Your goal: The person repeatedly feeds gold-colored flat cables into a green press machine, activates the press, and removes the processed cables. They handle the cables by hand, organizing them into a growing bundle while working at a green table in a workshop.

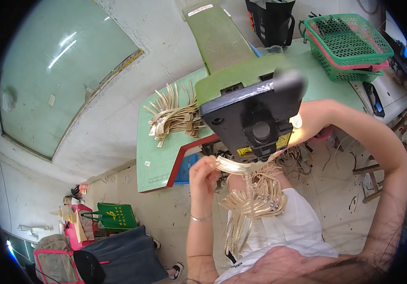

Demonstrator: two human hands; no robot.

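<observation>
My left hand point(204, 171) pinches one end of a shiny gold strap piece point(234, 165). This piece stretches to the right, under the black head point(255, 118) of a green machine point(227, 47). From the right my other arm bends round the machine, and my right hand point(299, 131) is mostly behind the black head, its fingers hidden. A bundle of gold straps point(255, 201) with small shiny ornaments lies across my lap, just below the piece I hold.
More gold straps point(177, 116) are heaped on the green tabletop point(153, 163) left of the machine. Green and pink baskets point(348, 42) are stacked at the far right, near a phone point(374, 99). Bags point(116, 215) and another person's dark clothing point(123, 258) appear at lower left.
</observation>
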